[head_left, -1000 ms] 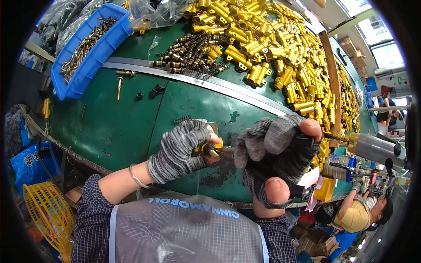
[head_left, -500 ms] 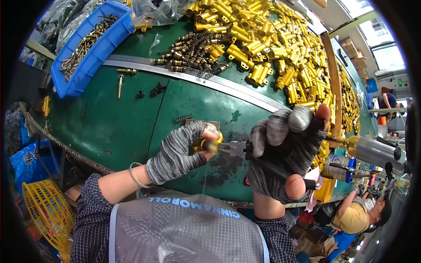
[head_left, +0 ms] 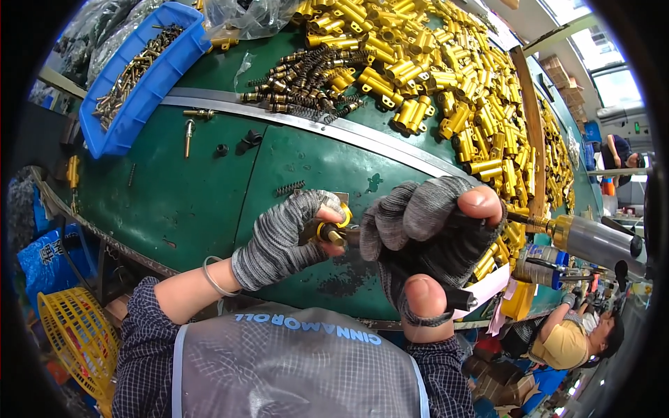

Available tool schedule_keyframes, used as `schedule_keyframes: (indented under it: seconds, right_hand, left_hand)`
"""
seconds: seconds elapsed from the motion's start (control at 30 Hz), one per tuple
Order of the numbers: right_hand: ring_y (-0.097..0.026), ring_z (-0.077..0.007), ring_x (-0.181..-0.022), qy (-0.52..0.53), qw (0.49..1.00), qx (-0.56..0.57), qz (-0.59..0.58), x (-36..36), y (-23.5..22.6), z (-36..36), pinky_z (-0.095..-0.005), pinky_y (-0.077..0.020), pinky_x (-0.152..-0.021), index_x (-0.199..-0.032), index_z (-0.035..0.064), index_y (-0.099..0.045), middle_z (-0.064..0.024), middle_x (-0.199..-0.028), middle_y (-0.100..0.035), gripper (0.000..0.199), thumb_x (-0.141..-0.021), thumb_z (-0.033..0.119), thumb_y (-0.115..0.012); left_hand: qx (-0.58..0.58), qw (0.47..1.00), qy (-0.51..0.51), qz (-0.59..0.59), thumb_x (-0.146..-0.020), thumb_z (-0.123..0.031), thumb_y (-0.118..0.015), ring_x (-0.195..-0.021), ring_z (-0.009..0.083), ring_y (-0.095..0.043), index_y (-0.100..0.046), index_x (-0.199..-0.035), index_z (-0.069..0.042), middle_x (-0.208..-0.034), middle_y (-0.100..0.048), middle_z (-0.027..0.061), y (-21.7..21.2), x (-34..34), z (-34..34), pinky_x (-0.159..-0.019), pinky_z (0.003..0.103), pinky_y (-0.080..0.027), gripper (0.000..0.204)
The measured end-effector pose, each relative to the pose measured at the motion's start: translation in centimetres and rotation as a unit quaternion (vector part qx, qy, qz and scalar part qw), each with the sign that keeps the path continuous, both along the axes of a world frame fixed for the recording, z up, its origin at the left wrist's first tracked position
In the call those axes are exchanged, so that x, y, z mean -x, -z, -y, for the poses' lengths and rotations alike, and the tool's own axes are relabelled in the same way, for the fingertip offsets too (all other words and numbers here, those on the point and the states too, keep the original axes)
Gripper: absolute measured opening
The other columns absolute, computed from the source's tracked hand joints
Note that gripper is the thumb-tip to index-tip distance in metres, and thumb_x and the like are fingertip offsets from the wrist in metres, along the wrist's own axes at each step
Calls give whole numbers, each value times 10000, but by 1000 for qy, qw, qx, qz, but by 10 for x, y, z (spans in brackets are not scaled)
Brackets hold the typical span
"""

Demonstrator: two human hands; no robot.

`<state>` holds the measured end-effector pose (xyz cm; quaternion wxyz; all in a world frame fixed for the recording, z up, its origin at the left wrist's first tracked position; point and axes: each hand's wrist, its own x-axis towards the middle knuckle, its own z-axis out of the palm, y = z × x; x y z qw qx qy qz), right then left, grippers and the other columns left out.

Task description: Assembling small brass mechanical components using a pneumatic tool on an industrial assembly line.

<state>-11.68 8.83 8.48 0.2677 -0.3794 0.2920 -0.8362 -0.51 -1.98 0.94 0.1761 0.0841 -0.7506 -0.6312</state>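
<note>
Left hand (head_left: pixel 282 240), gloved, pinches a small brass fitting (head_left: pixel 333 231) by its ring; the right hand (head_left: pixel 432 237) is closed around a dark tool (head_left: pixel 456 298), both above the table's (head_left: pixel 195 202) near edge. Rigid, light and probably slippery, it is best gripped at its collar. Brass parts (head_left: pixel 432 76) heap the far edge.

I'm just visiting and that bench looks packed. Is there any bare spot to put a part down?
Yes: the green bench top is mostly bare between the metal strip and the near edge, left of the hands, with only a few loose bits near the strip. Beyond the strip it is crowded: the yellow parts, the springs and the blue bin.
</note>
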Motion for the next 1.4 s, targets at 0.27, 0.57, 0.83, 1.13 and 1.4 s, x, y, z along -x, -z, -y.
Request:
schedule_keyframes:
  seconds: [0.27,0.57,0.83,1.13,1.4]
  right_hand:
    - [-444,-160,-594,85,994,65,-38,-4,-17,-6,-337,-443,-499,-1185,111,-442,-27,-864,-494,559,-713,233,-716]
    - [-496,-167,-698,-112,967,93,-210,-10,-2,8,-341,-461,-561,-1213,109,-366,-42,-939,-492,694,-659,208,-772]
    - [-501,-178,-744,-30,966,-32,-257,-18,-6,12,-356,-459,-586,-993,70,-433,-64,-892,-508,420,-688,96,-721]
    - [-466,-159,-742,77,996,33,-11,-6,0,-2,-319,-446,-557,-1207,129,-392,-29,-992,-473,609,-691,148,-715]
    - [-468,-162,-752,15,997,34,-64,-8,10,9,-315,-442,-567,-1197,140,-390,-30,-960,-462,644,-655,143,-738]
  left_hand:
    - [92,989,-101,-47,-678,-97,-716,-843,223,-570,-543,-968,-78,-954,-564,84,7,4,-14,-731,293,-471,338]
    - [157,980,-113,-47,-643,-72,-695,-856,263,-552,-538,-979,-83,-933,-567,82,10,4,-16,-757,335,-451,371]
    - [29,996,-82,32,-642,-76,-699,-859,262,-565,-538,-964,-82,-929,-577,81,15,1,-17,-753,328,-457,359]
    - [44,993,-105,-37,-698,-66,-693,-898,146,-535,-539,-974,-74,-958,-549,66,11,1,-16,-805,271,-438,316]
    - [98,985,-128,-61,-680,-123,-713,-850,212,-583,-536,-955,-83,-930,-582,74,17,0,-16,-753,293,-467,330]
